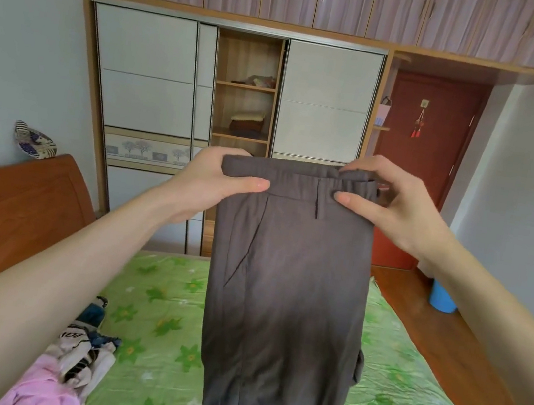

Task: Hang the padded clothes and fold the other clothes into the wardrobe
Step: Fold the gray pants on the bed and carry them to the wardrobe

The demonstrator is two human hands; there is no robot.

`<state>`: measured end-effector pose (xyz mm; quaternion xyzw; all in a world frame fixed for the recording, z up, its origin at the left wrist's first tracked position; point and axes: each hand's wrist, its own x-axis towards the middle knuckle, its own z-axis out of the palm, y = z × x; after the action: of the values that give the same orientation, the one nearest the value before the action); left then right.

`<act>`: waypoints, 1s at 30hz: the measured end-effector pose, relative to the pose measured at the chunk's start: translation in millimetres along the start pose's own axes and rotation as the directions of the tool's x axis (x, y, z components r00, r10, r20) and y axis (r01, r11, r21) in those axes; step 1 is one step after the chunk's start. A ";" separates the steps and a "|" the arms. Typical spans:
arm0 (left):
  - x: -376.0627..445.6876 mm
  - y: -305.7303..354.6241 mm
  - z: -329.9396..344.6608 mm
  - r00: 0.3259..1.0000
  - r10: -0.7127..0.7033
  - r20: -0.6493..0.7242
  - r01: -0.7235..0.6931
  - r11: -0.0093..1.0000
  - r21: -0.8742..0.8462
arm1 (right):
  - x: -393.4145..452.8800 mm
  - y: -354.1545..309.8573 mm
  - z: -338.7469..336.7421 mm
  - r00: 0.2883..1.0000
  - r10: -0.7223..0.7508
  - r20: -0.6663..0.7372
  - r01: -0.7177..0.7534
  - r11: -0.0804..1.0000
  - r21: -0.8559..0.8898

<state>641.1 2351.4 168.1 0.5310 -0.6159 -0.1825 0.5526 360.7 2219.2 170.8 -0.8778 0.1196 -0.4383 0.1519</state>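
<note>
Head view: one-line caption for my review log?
Both hands, left hand and right hand, hold grey-brown trousers by the waistband above a green floral bed.

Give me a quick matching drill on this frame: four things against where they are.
Things:
1. trousers
2. pink garment
3. folded towels
4. blue bin

Places:
A. on the floor by the red door
B. on the bed's left edge, in a pile
C. held up by the waistband in the left hand and right hand
D. on a wardrobe shelf

Pairs: 1-C, 2-B, 3-D, 4-A
</note>
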 end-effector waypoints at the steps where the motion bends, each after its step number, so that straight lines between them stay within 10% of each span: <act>1: -0.3 0.3 0.0 1.000 0.008 0.005 -0.008 1.000 -0.003 | -1.7 0.9 -3.1 1.000 -0.002 -0.010 0.002 1.000 0.002; 15: -6.7 -2.5 10.8 0.998 0.057 0.031 -0.057 0.998 0.018 | -13.2 4.4 -17.8 0.988 0.117 0.098 -0.120 0.992 0.025; 20: -3.6 9.2 11.0 0.997 0.044 0.070 -0.047 0.998 0.032 | 0.9 -18.0 -23.1 0.930 0.112 0.351 -0.056 0.985 -0.165; 26: -5.7 41.1 -5.3 0.955 -0.033 0.294 -0.079 0.929 0.362 | 15.0 -28.1 -25.4 0.822 0.219 0.525 -0.170 0.975 -0.140; 30: -1.4 64.9 7.9 0.901 -0.167 0.401 -0.187 0.684 0.705 | 25.6 -42.3 -21.9 0.781 0.223 0.584 -0.223 0.972 -0.074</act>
<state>604.6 2373.7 217.5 0.6481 -0.7469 -0.0328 0.1449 361.4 2246.0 217.8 -0.9498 0.1698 -0.1239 0.2317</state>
